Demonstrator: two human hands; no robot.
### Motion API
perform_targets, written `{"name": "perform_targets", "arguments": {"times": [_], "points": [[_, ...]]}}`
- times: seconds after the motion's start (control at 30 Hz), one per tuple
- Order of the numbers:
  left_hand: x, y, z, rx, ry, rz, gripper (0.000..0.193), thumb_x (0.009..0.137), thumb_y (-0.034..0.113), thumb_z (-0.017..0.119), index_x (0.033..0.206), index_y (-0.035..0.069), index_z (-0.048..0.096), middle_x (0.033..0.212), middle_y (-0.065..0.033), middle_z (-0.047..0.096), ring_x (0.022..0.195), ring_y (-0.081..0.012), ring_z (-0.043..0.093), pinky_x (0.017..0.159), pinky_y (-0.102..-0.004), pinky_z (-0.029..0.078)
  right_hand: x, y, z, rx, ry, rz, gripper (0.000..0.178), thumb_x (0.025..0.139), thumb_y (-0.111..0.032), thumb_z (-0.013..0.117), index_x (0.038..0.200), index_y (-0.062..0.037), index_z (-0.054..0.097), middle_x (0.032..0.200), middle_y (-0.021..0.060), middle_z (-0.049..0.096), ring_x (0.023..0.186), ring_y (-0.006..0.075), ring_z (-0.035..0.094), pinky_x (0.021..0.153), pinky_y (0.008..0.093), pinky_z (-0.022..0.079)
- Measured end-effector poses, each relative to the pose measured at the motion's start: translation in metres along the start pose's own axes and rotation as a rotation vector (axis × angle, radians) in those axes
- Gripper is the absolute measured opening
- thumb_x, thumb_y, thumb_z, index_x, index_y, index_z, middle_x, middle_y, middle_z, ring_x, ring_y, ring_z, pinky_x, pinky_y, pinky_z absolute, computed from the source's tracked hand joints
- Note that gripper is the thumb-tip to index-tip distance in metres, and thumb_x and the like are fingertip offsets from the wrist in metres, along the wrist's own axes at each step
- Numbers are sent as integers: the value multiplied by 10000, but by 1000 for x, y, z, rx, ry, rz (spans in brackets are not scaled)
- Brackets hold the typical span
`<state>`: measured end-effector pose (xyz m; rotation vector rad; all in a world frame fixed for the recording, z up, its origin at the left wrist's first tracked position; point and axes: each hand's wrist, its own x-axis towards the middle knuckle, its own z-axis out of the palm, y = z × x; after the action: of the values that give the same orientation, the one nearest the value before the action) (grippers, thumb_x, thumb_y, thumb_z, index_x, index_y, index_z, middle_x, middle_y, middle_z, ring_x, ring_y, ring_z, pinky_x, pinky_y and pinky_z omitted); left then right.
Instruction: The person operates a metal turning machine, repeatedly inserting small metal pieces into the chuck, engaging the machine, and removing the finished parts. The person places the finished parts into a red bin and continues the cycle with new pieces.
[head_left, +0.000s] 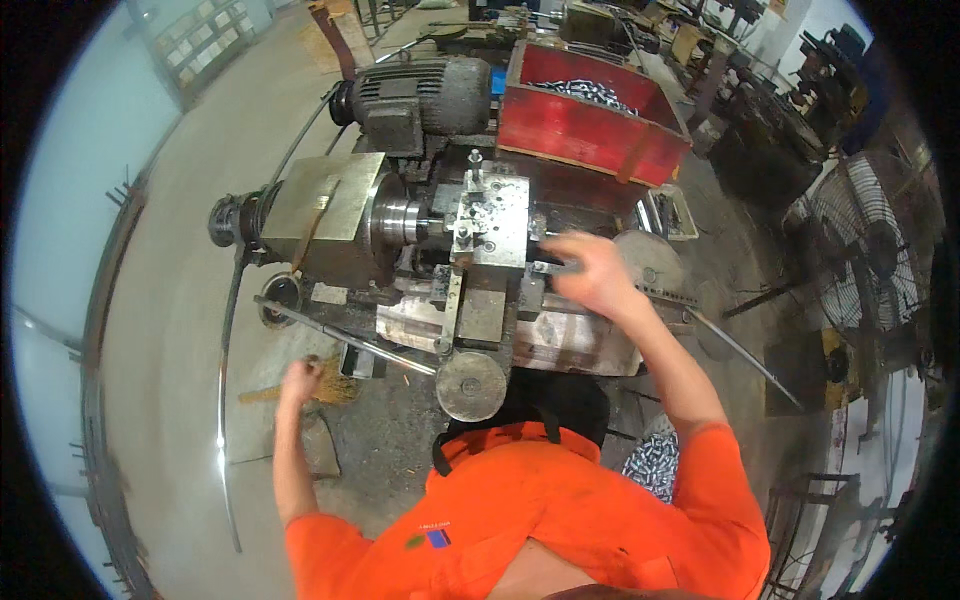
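Observation:
A small metal lathe stands before me, with a round chuck [398,220] facing a steel tool block [500,220]. My right hand [592,275] is at the block's right side, its fingers curled and somewhat blurred; whatever they grip is hidden. To the left, my left hand [300,381] is closed in the air below a long lever rod [345,338], apart from it. Something small and dark appears at its fingertips, too small to name. The rod runs to a round metal disc [471,386] close to my body.
Behind the lathe sit a ribbed motor [424,95] and a red bin [590,140] of small shiny metal parts. More parts [652,465] lie low by my right side. A fan [860,240] stands at right; another rod [745,357] sticks out there.

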<state>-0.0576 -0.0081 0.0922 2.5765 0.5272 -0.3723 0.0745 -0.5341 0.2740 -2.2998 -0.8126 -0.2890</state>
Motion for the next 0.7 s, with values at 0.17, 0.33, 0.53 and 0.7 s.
{"name": "perform_targets", "arguments": {"times": [0.17, 0.33, 0.53, 0.7], "points": [[-61, 4, -117, 49, 672, 49, 333, 854, 261, 581, 1129, 75, 597, 827, -133, 659, 772, -277, 634, 667, -375, 486, 120, -35, 90, -327, -254, -125, 261, 557, -202, 634, 759, -49, 696, 751, 149, 637, 792, 346, 599, 738, 415, 495], [-103, -83, -107, 371, 765, -180, 405, 810, 360, 644, 1019, 13, 630, 772, -179, 651, 725, -333, 643, 663, -402, 504, 146, -51, 126, -272, -377, 12, 268, 542, -208, 663, 757, -52, 697, 779, 177, 668, 752, 318, 664, 720, 378, 532], [-71, -88, -124, 451, 705, -438, 478, 775, 494, 615, 842, 26, 688, 732, -212, 639, 721, -398, 632, 658, -450, 502, 146, -51, 119, -255, -395, 8, 265, 537, -190, 670, 756, -42, 697, 787, 171, 670, 763, 305, 665, 710, 371, 531], [-95, -46, -95, 308, 730, -486, 401, 729, 441, 658, 798, 46, 662, 771, -177, 654, 763, -370, 636, 685, -463, 490, 142, -52, 124, -190, -348, -29, 228, 512, -153, 627, 689, -17, 670, 751, 183, 656, 725, 347, 649, 672, 400, 527]]}}
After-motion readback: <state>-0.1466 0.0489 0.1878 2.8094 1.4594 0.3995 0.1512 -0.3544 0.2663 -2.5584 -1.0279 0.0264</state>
